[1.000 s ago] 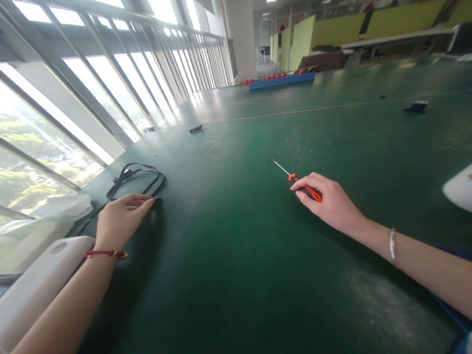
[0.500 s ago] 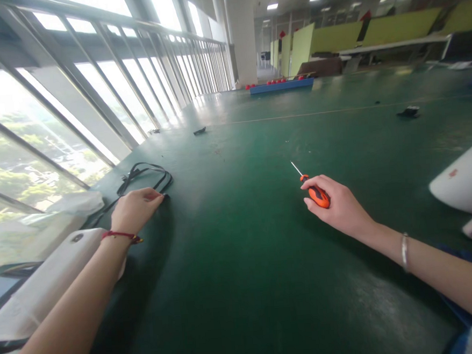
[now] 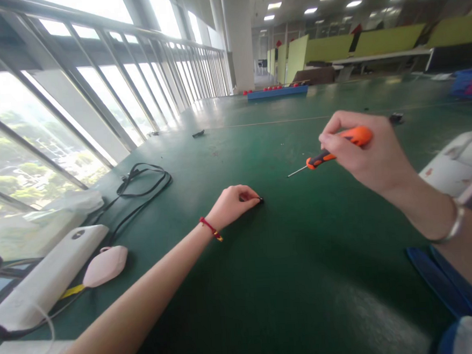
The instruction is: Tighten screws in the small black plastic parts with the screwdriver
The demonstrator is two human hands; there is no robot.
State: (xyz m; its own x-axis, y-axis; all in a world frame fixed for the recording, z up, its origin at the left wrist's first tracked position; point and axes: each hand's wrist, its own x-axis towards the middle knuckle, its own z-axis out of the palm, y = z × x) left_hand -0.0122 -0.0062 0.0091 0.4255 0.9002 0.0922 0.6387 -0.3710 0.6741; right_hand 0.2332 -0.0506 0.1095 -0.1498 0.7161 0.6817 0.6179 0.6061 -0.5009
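My right hand [image 3: 369,154] is lifted above the green table [image 3: 267,282] and grips an orange-handled screwdriver [image 3: 331,151], its thin tip pointing left and down. My left hand [image 3: 233,204] rests on the table near the middle, fingers curled and pinched round a small dark object [image 3: 259,200] that I cannot make out. A red cord bracelet is on the left wrist, a silver bangle on the right.
A black cable [image 3: 145,183] loops at the left by the windows. A white oblong device [image 3: 44,276] and a pink pouch [image 3: 104,264] lie at the near left. White housings [image 3: 457,167] sit at the right edge. A blue tray [image 3: 276,91] stands far back.
My left hand moved from the black cable to the table's middle and pinched something small. My right hand rose off the table with the screwdriver, turning its tip to the left.
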